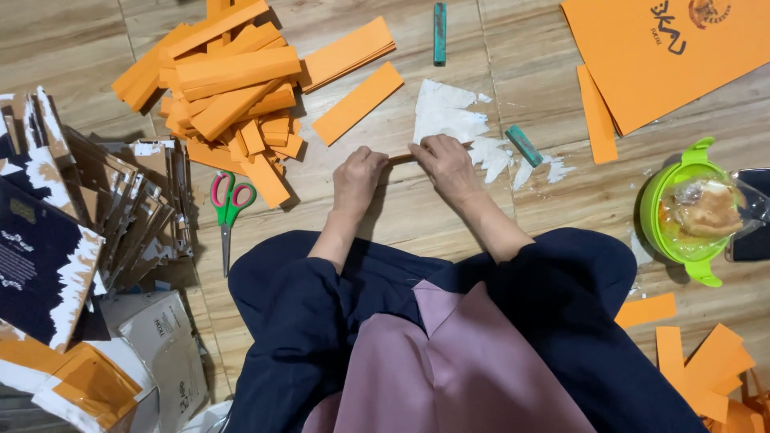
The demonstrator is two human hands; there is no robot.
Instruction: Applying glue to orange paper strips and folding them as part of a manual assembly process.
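My left hand (358, 178) and my right hand (446, 164) rest side by side on the wooden floor, both pressing on a narrow orange paper strip (401, 157) whose edge shows between them. Right behind the right hand lies a torn white paper sheet (446, 112). A single orange strip (358, 103) lies just beyond the left hand. What lies under the fingers of either hand is hidden.
A heap of orange paper strips (224, 80) lies far left, scissors with red and green handles (230, 204) beside it. Two teal glue sticks (439, 32) (524, 146), a large orange sheet (674, 48), a green bowl with wrapped food (690, 212), stacked torn cardboard (80, 224).
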